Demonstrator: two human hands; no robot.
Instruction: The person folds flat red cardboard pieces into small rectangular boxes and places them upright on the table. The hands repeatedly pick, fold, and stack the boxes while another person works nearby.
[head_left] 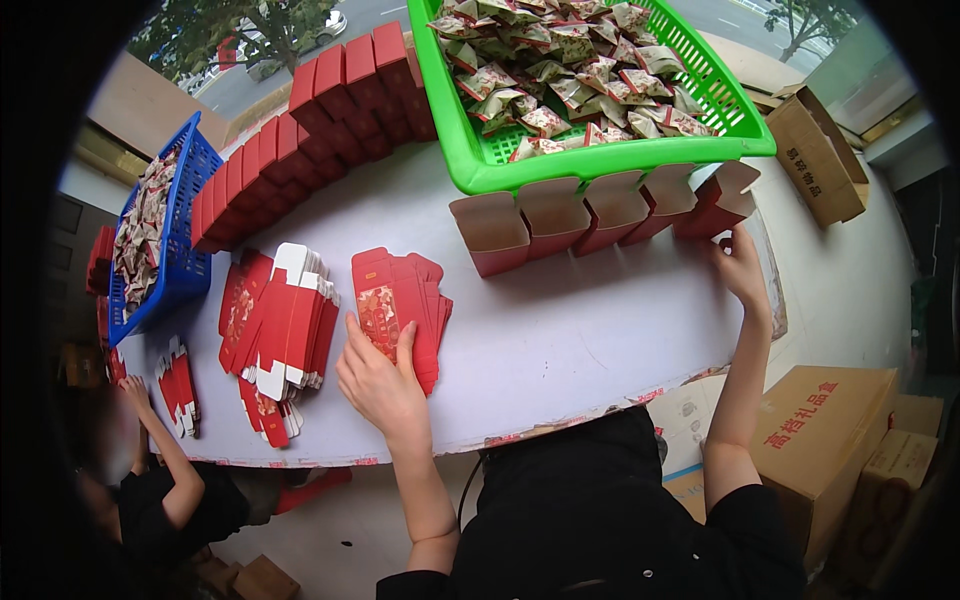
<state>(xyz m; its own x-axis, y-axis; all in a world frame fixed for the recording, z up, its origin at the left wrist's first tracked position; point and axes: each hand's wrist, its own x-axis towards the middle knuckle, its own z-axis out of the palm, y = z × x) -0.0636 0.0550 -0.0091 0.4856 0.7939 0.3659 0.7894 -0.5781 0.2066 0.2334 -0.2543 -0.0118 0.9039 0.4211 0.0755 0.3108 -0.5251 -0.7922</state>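
Note:
My left hand (385, 385) is at a small stack of flattened red cartons (428, 300). Its thumb and fingers close on the edges of the top flat carton (378, 290), which has a gold pattern. At the right end of a row, my right hand (742, 268) has its fingers on the lower side of an upright red box (708, 210) with a raised flap. Several more open-topped red boxes (498, 245) stand in line to its left, their pale flaps up, before a green basket (600, 165).
Small wrapped packets (570, 70) fill the green basket. A blue basket (190, 200), rows of closed red boxes (270, 165) and piled flat cartons (290, 330) occupy the table's left. A co-worker's hand (135, 392) is at the far left. Cardboard boxes (825, 430) stand beside me, right.

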